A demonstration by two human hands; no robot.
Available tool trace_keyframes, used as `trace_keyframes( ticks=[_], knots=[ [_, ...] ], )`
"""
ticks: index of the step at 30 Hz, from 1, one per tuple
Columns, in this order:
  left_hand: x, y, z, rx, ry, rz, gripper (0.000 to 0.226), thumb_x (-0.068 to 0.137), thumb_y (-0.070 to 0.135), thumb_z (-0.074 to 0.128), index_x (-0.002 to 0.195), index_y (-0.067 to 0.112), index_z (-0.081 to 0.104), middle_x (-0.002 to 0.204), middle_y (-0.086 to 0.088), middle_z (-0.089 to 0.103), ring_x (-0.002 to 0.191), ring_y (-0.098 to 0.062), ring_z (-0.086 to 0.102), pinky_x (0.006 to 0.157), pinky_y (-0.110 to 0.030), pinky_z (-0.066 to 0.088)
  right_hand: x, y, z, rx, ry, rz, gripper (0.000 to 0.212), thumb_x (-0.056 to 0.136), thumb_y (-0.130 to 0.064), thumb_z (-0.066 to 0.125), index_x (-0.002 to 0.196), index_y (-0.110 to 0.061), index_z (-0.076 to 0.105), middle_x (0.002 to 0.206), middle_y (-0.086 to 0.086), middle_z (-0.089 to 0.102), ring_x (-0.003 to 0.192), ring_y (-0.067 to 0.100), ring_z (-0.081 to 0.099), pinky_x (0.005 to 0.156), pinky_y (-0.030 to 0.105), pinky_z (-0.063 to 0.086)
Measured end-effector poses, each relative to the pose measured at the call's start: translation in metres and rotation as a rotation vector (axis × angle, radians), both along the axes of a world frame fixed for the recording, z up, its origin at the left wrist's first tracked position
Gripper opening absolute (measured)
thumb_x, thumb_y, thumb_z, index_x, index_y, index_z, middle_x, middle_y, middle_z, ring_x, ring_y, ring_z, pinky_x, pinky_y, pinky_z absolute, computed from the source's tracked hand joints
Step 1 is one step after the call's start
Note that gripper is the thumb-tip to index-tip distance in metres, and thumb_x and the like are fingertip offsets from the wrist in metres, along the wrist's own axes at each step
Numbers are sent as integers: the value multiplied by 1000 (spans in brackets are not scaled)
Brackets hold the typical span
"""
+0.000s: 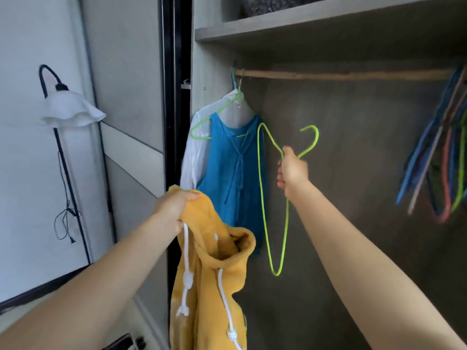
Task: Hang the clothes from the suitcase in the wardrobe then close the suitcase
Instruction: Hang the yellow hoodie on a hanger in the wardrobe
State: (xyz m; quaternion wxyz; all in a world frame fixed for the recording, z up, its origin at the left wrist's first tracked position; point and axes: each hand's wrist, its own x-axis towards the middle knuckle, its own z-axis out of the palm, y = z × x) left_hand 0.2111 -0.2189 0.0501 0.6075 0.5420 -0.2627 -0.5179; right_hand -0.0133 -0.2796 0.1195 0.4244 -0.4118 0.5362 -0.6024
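Note:
My left hand point(174, 208) grips a yellow hoodie point(214, 279) by its hood edge; white drawstrings dangle down its front. My right hand point(292, 171) holds a lime green wire hanger point(262, 198) near its neck, hook pointing up and to the right, the frame hanging downward. Both are raised in front of the open wardrobe. A blue sleeveless top point(232, 170) and a white shirt point(194, 152) hang on hangers at the left end of the wooden rail point(341, 75). The suitcase is out of view.
Several empty coloured hangers point(439, 157) hang at the rail's right end. A shelf point(316, 24) runs above the rail with something dark on it. A black floor lamp with a white shade point(70, 111) stands at left by the wall.

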Motion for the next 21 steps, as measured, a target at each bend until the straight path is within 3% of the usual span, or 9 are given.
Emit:
trace_keyframes(
  ticks=[4,6,7,10,13,15,18,21],
  knots=[
    [23,22,-2,27,-73,26,11,81,7,71,85,2,61,84,-15,67,68,-22,61,57,-25,48,36,22,-14,-62,-125,219,29,92,-28,45,65,-21,40,45,-7,19,38,11,13,39,20,9],
    [35,35,-2,37,-89,53,16,82,3,69,72,5,57,60,-8,66,56,-17,60,51,-21,49,52,37,-8,-81,-189,297,30,91,-27,46,63,-20,41,46,-7,17,41,11,11,37,21,9],
    [41,40,-3,37,-98,78,18,81,2,70,71,6,55,59,-8,65,54,-16,60,50,-21,49,59,45,-4,-84,-227,318,30,91,-25,46,63,-20,41,47,-7,16,41,11,10,36,22,10],
    [59,54,-6,45,-97,78,11,81,4,70,81,3,60,80,-12,63,65,-19,59,61,-26,50,80,66,10,-112,-399,362,30,90,-21,44,60,-20,39,49,-7,14,44,11,8,35,23,10],
    [75,65,-5,53,-102,54,13,83,4,68,74,5,58,66,-9,63,57,-18,59,57,-25,51,107,82,6,-150,-538,339,33,90,-21,46,58,-21,40,50,-6,15,46,12,8,37,24,9],
    [90,72,-1,39,-77,103,12,79,5,72,87,2,62,80,-13,65,66,-23,62,64,-30,54,132,93,-14,-116,-530,315,35,92,-23,47,58,-20,41,48,-7,18,43,11,10,40,24,8],
    [123,80,0,49,-7,192,31,74,8,74,103,2,67,100,-17,66,84,-30,66,70,-38,56,171,110,-58,-15,-576,300,39,97,-27,48,60,-18,41,44,-8,21,38,9,13,42,24,6],
    [151,88,-1,45,26,260,20,81,5,63,99,-1,68,91,-18,67,82,-31,65,70,-38,56,210,132,-104,91,-546,390,41,101,-33,46,63,-17,40,41,-8,24,33,7,16,36,19,9]
  ],
)
